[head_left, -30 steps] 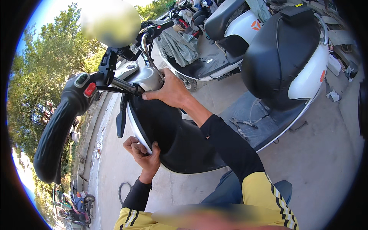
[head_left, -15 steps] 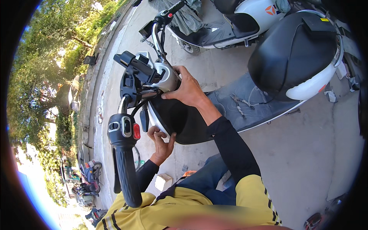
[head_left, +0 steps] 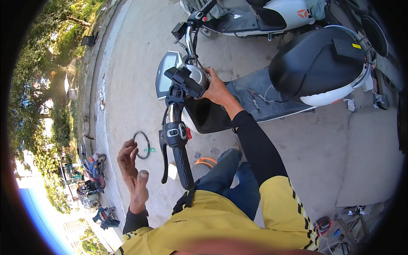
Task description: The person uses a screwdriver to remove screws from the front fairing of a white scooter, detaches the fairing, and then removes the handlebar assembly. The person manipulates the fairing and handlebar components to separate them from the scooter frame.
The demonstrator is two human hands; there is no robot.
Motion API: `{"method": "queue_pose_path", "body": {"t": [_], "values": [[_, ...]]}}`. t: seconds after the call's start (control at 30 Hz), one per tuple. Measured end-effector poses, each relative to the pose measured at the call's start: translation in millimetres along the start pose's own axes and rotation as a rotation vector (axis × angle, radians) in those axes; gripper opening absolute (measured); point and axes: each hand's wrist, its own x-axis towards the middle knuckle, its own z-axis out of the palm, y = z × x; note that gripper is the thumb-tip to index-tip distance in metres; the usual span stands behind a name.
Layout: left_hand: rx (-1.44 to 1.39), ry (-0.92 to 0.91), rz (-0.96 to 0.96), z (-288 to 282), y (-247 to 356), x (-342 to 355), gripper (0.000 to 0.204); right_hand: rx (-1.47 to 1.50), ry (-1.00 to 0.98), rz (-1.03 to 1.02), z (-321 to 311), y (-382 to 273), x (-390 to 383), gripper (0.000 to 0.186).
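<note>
A white and black electric scooter stands in front of me, its handlebar across the middle of the view. My right hand (head_left: 218, 91) grips the rounded silver handlebar cover (head_left: 196, 75), thumb on the near side and fingers on the far side. Ahead of the cover sits the display panel (head_left: 165, 73), with a black phone holder (head_left: 185, 80) beside it. My left hand (head_left: 134, 176) hangs in the air with fingers apart and nothing in it. It is left of the brake lever (head_left: 164, 163) and the black left handlebar grip (head_left: 183, 168).
Thin tools (head_left: 256, 98) and a cable lie on the scooter's footboard (head_left: 285, 94), in front of the black seat (head_left: 314, 63). A second scooter (head_left: 250, 26) stands beyond. On the ground are a black loop (head_left: 147, 138), a pale block (head_left: 172, 171) and an orange-edged object (head_left: 207, 161).
My left hand has come off the scooter's front panel and swung out to the left. The handlebar has turned, showing the display panel. My right hand keeps its hold on the cover.
</note>
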Motion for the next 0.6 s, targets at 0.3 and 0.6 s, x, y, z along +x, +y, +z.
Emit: {"method": "queue_pose_path", "body": {"t": [0.3, 0.6], "values": [[0.304, -0.360, 0.095, 94, 41, 19, 0.092, 0.050, -0.105, 0.084, -18, 2, 14, 0.109], [0.302, -0.425, 0.065, 43, 11, 18, 0.064, 0.028, -0.227, 0.206, -24, -24, 24, 0.110]]}}
